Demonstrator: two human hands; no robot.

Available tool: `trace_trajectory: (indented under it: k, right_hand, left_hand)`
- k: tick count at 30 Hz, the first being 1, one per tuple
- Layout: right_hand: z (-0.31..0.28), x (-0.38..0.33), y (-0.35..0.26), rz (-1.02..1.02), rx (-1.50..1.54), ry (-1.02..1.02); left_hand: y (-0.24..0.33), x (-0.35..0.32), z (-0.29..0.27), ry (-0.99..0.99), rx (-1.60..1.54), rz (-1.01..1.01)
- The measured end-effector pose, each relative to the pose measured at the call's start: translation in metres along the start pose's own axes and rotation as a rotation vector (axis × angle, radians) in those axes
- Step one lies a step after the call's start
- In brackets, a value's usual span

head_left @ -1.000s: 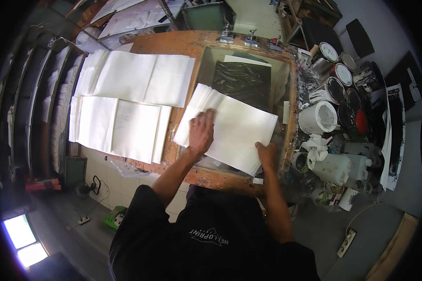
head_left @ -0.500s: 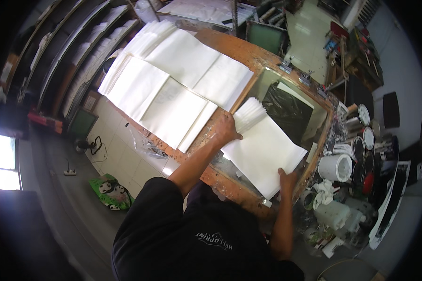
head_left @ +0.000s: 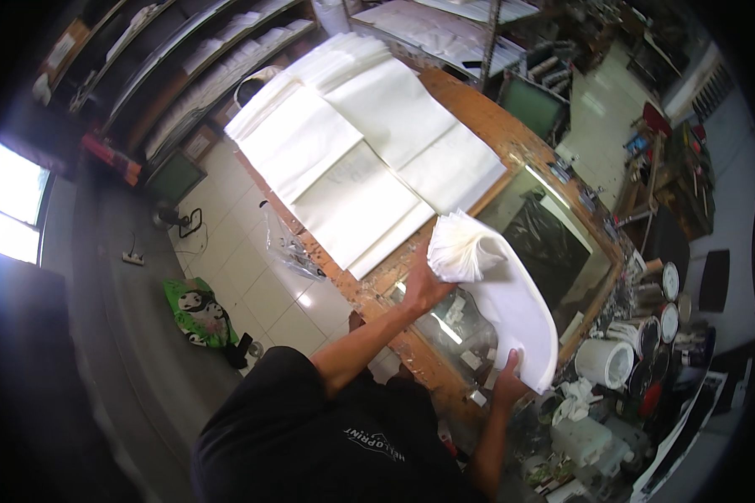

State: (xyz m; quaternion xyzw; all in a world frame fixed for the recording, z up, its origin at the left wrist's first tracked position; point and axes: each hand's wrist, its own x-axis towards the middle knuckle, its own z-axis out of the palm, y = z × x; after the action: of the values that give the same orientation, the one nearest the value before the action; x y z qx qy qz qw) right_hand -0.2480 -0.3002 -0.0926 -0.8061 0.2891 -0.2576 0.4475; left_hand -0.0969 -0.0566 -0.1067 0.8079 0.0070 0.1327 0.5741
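Over a worn orange-brown wooden table [head_left: 455, 99], a curved stack of white sheets [head_left: 526, 308] is clamped by the left hand [head_left: 428, 287] at its fanned end and the right hand [head_left: 509, 384], thumb on top, other fingers mostly hidden.

A single wide fisheye view looks steeply down from the person's head, past the black shirt [head_left: 302, 444] along the lower edge, onto the left hand [head_left: 429, 287] and right hand [head_left: 508, 387], fairly near. The wooden table [head_left: 453, 94] runs diagonally; shelves [head_left: 166, 84] farther off curve toward the dark rim.
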Motion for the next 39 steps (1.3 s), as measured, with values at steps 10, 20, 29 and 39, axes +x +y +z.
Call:
trace_trajectory:
  k: [10, 20, 29, 39]
  right_hand:
    - [-0.015, 0.051, -0.098, -0.282, -0.508, -0.411]
    - [0.110, -0.195, -0.297, 0.082, 0.024, -1.029]
    - [0.368, -0.424, -0.346, -0.441, -0.255, -1.434]
    - [0.664, -0.569, -0.391, -0.621, -0.452, -1.594]
  left_hand:
    - [0.044, 0.007, -0.092, -0.188, 0.238, -0.132]
    - [0.004, -0.082, -0.481, -0.018, 0.335, -0.604]
    - [-0.131, -0.211, -0.719, 0.429, 0.419, -0.954]
    - [-0.272, -0.139, -0.871, 0.637, 0.474, -1.205]
